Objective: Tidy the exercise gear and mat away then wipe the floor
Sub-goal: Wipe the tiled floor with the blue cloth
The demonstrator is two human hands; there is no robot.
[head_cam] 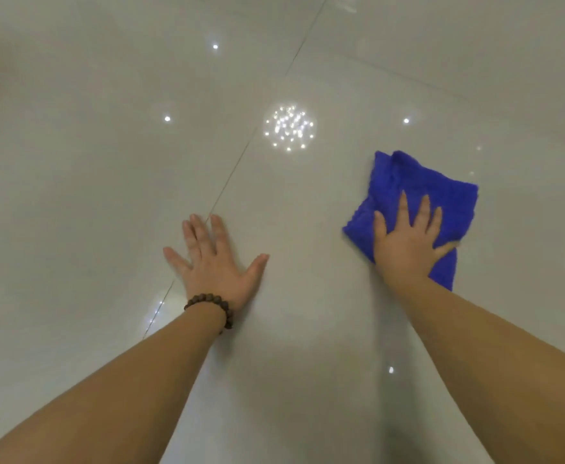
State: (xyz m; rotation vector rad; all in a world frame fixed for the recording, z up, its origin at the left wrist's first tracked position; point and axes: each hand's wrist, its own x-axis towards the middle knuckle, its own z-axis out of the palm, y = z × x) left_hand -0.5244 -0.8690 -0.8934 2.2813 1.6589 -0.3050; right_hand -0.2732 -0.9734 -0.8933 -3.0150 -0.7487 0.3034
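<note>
The blue microfibre cloth (418, 202) lay folded on the glossy tiled floor (107, 162), pinned under the straight, spread fingers (403, 209) of the right hand (408, 244). The left hand (212, 261), a beaded bracelet (212, 308) at its wrist, pressed flat with splayed fingers across a grout line (241, 162). Bare tile stretched on every side. No writing showed.
</note>
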